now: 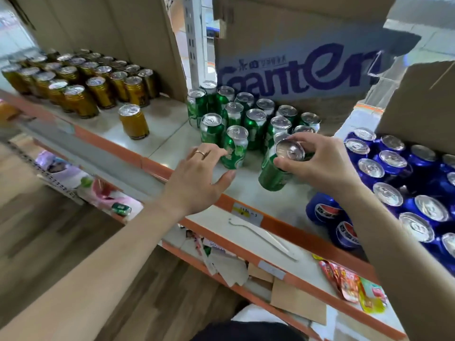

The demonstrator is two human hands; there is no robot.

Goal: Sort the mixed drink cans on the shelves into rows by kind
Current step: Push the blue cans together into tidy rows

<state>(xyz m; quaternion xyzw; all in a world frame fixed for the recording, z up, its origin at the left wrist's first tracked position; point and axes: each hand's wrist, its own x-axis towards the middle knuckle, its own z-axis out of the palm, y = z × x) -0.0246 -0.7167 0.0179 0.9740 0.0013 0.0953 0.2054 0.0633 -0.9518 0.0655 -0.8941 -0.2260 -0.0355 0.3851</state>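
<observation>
In the upper left, gold cans stand in rows on the shelf, with a lone gold can apart from them. At centre the left hand is spread, fingertips touching an upright green can. Just right of it, the right hand pinches the rim of a tilted green can. Blue cans crowd the right edge.

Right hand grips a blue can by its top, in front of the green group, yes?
Not blue. The head view shows the right hand gripping a green can by its top, in front of the green group.
</observation>
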